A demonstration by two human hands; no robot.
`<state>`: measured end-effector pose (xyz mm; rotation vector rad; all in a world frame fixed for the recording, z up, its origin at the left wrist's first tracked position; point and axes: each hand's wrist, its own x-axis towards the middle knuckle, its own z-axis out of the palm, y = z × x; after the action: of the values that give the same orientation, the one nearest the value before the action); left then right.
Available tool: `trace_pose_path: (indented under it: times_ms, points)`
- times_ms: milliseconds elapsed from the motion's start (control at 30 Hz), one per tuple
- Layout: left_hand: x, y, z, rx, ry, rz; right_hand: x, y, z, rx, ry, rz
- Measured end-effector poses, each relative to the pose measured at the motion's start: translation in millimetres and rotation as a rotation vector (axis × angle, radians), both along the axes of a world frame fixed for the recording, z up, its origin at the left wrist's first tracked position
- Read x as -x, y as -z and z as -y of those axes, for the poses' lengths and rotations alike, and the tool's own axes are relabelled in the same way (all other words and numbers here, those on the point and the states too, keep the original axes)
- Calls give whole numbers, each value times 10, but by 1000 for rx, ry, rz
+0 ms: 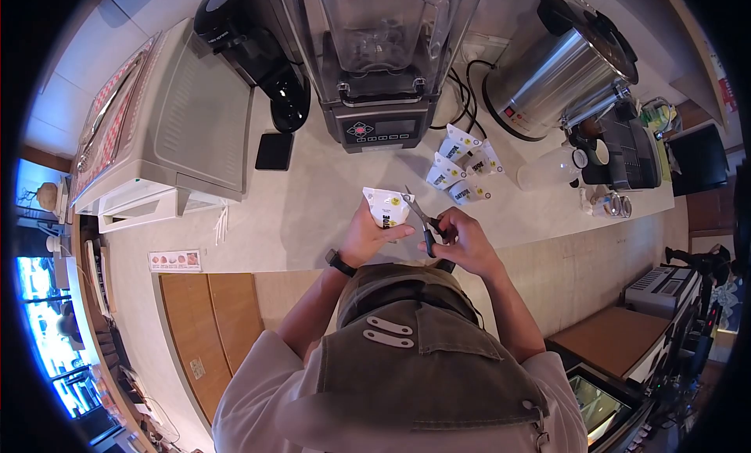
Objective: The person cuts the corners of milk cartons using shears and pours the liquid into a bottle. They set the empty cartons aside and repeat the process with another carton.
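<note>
In my left hand (374,235) is a white packet (387,207) with black print and small yellow marks, held upright above the counter's front edge. My right hand (463,240) grips black-handled scissors (423,219). Their blades are parted and reach the packet's upper right corner. Whether they touch it I cannot tell. Several similar white packets (461,167) lie in a loose pile on the counter (336,171), beyond my right hand and to its right.
A blender (379,124) stands behind the packets. At the right are a steel urn (559,70), a clear jug (547,168) and a coffee machine (632,152). A black coffee maker (266,70), a dark square pad (274,152) and a large pale appliance (192,109) are at the left.
</note>
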<state>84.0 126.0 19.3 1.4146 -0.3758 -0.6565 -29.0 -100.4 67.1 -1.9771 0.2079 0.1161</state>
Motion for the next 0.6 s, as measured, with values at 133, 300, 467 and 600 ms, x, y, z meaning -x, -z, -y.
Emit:
trace_pose_path:
  times_ms: [133, 300, 467, 600]
  points:
    - [-55, 132, 4, -66, 22, -41, 12, 37, 65, 7, -37, 18]
    - [-99, 266, 49, -164, -15, 116, 54, 339, 130, 58, -89, 116]
    - [-150, 412, 59, -214, -5, 216, 87, 527, 110, 98, -72, 10]
    - [-90, 485, 84, -157, -74, 202, 102, 627, 46, 125, -61, 35]
